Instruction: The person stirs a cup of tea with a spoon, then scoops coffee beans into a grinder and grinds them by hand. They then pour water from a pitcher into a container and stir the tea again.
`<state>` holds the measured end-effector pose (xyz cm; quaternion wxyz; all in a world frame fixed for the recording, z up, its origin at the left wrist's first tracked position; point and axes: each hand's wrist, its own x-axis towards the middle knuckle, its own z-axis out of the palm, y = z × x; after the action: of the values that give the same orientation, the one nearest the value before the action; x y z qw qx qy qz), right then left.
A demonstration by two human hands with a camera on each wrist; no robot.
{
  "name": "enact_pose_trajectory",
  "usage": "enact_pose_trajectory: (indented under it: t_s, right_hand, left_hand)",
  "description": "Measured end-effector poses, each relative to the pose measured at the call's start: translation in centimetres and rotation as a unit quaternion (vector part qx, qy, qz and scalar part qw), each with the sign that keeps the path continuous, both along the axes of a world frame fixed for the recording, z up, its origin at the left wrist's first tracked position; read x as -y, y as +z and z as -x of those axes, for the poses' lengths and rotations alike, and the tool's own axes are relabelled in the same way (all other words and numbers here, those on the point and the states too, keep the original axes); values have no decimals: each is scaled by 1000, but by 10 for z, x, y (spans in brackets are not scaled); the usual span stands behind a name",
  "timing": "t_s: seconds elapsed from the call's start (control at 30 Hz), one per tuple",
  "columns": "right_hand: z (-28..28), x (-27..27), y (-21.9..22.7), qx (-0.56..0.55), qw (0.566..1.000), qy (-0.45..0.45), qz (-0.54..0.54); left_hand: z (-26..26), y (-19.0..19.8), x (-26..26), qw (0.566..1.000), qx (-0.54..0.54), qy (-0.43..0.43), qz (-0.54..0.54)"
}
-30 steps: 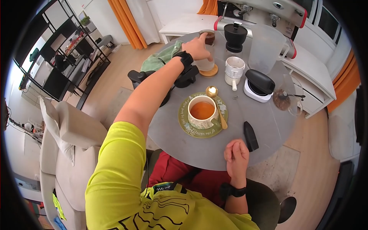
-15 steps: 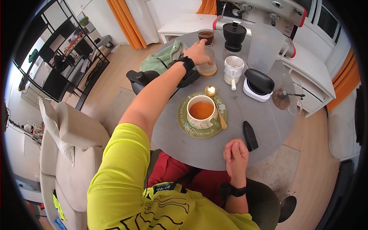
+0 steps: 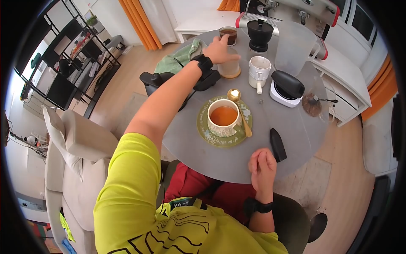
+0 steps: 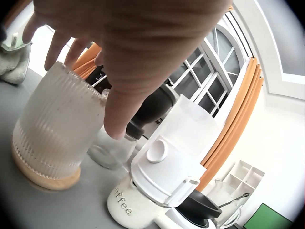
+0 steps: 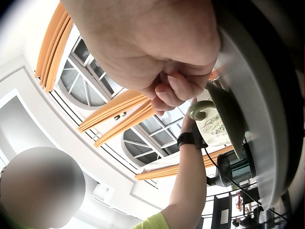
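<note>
In the head view my left hand (image 3: 220, 51) is spread over a ribbed glass (image 3: 229, 69) on a wooden coaster. The left wrist view shows this glass (image 4: 57, 124), its thumb-side rim close to the thumb; the fingers reach behind the rim and grip nothing visible. Just beyond is a glass of dark drink (image 3: 229, 34). My right hand (image 3: 263, 165) lies at the table's front edge, fingers loosely curled and holding nothing, beside a black elongated object (image 3: 277, 144). A cup of amber drink (image 3: 223, 117) stands on a green saucer (image 3: 207, 135) with a gold spoon (image 3: 245, 123).
A green cloth (image 3: 175, 59) and black device (image 3: 154, 80) are by the left forearm. Toward the back right stand a black grinder (image 3: 259, 34), white coffee container (image 3: 259, 72), clear pitcher (image 3: 294, 48), white scale (image 3: 284, 98) with a black item, and a glass vessel (image 3: 311, 106).
My left hand's fingers and thumb are spread wider above the ribbed glass than half a second ago. The right hand keeps its curled pose. The head view has shifted slightly.
</note>
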<state>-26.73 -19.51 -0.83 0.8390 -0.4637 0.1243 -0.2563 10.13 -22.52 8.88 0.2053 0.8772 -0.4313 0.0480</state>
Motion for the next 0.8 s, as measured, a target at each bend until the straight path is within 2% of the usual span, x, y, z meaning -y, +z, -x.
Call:
enact_pose_trajectory:
  t_s: [0.03,0.07,0.13,0.17,0.23,0.3,0.33,0.43,0.5,0.57,0.63,0.7,0.73,0.8]
  right_hand:
    - [-1,0,0,3,1000,0,4]
    - [-1,-1,1,0,1000,1,2]
    - [-2,-2,1,17,999,-12,-25]
    - [-2,-2,1,14,999,-12,-28]
    - [-3,-3,1,22,999,-18,-22]
    - [-3,-3,1,19,999,-16,-21]
    - [-3,-2,1,21,1000,-16,-14]
    - [-3,-2,-1,26,999,-16,-11]
    - [-3,-3,0,25,1000,-18,-7]
    - [-4,-4,-1,31,999,-30,-1]
    - [-4,-5,0,31,999,-36,2]
    - [-4,-4,0,31,998,-45,10]
    - [-5,-5,0,30,998,-49,9]
    - [-5,-6,3,26,998,-50,17]
  left_hand:
    - [5,8,-6,997,38,-29,58]
    - [10,14,-13,997,36,-28,56]
    - [48,43,-42,978,70,-133,147]
    - [63,51,-55,978,67,-133,144]
    - [91,58,-85,957,-90,-208,184]
    - [115,53,-117,946,-226,-180,146]
    - [121,45,-130,928,-276,-201,152]
    - [133,22,-166,920,-344,-164,93]
    - [134,3,-183,921,-350,-150,84]
    - [132,-17,-197,944,-307,-93,78]
    - [130,-27,-204,949,-297,-83,61]
    - [128,-34,-205,930,-364,-29,49]
    - [127,-38,-204,929,-365,-33,46]
    - [124,-45,-202,893,-447,-16,48]
